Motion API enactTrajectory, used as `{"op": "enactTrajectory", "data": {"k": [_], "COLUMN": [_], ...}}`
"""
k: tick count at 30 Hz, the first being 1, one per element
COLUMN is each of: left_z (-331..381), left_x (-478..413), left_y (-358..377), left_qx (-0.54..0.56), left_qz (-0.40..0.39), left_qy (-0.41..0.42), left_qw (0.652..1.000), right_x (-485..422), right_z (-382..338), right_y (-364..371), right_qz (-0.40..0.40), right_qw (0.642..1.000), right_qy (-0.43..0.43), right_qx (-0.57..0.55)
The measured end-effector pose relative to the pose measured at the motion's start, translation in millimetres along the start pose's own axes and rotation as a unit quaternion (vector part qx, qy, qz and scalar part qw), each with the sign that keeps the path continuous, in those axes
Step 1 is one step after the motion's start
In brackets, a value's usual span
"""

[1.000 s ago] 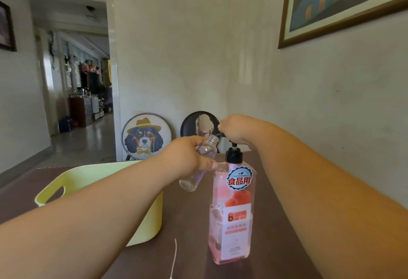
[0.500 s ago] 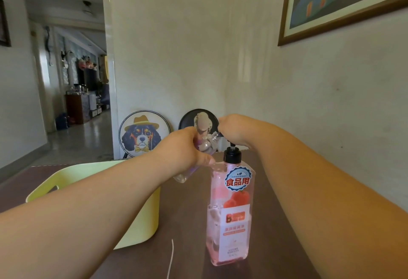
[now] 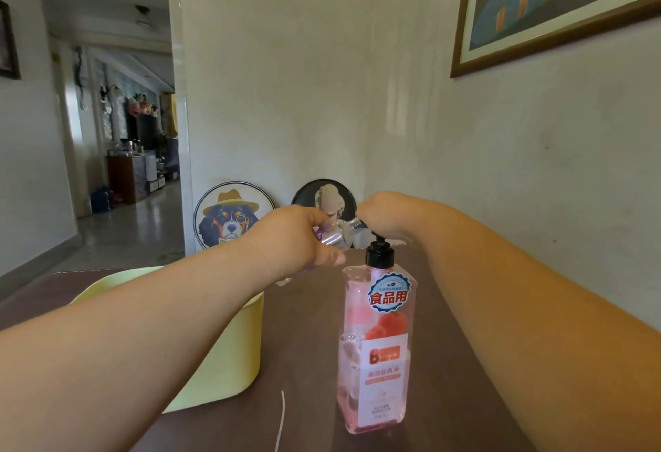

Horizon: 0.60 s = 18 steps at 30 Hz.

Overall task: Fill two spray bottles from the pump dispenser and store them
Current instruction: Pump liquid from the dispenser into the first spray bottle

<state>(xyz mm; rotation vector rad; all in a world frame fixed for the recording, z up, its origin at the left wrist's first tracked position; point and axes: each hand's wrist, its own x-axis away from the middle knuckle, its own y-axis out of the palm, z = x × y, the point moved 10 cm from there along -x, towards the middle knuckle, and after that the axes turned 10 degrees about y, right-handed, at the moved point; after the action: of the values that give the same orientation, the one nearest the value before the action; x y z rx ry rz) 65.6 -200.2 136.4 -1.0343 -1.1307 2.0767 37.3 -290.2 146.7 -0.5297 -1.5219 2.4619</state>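
Note:
A tall pink pump dispenser (image 3: 376, 351) with a black pump top stands on the brown table (image 3: 314, 362). My left hand (image 3: 293, 240) grips a small clear spray bottle (image 3: 338, 237), tilted with its threaded neck pointing right toward the pump. My right hand (image 3: 384, 217) rests closed on the pump head, above and behind the dispenser; the nozzle is hidden under it. The bottle's neck touches or nearly touches my right hand. Most of the bottle's body is hidden by my left fingers.
A pale yellow-green tub (image 3: 221, 344) sits left of the dispenser, under my left forearm. A thin white cord (image 3: 280, 419) lies on the table in front. Two round picture plaques (image 3: 232, 215) lean against the back wall. A hallway opens at the far left.
My left hand has raised the spray bottle and tipped it flatter, bringing its neck closer to the pump nozzle. My right hand has stayed on the pump head.

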Motion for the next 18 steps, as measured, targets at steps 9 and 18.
{"op": "enactTrajectory", "data": {"k": [9,18], "left_z": [-2,5], "left_x": [-3,2], "left_y": [4,-6], "left_qx": [0.003,-0.022], "left_qz": [-0.007,0.023], "left_qy": [0.005,0.024], "left_qw": [1.000,0.999], "right_x": [-3,2], "right_z": [3,16], "right_y": [11,-11], "right_qz": [-0.027,0.026], "right_qw": [0.997,0.979], "right_qy": [0.034,0.092], "right_qx": [-0.068,-0.179]}}
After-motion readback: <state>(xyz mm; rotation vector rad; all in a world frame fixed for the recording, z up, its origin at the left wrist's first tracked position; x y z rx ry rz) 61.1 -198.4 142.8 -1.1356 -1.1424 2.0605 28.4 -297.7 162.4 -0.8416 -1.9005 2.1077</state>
